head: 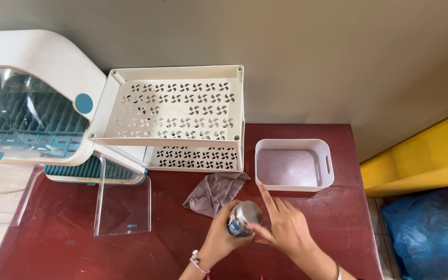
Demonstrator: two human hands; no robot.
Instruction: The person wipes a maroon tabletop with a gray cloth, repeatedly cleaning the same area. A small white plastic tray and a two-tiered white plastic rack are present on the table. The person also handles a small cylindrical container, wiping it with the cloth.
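Note:
My left hand (220, 237) grips a small metal can (244, 218) with a blue label, held over the dark red table (68, 243). Its shiny silver end faces up. My right hand (282, 225) rests against the can's right side, index finger stretched toward the white plastic bin (294, 165). That bin stands empty just beyond my right hand. A crumpled grey-brown cloth (214, 191) lies on the table left of the bin, close to my left hand.
A cream two-tier perforated rack (175, 106) stands at the back by the wall. Left of it is a white dish drainer (27, 103) with teal slots and an open clear door (123, 199). A yellow ledge (421, 161) and a blue plastic bag (431, 233) lie off the table's right edge.

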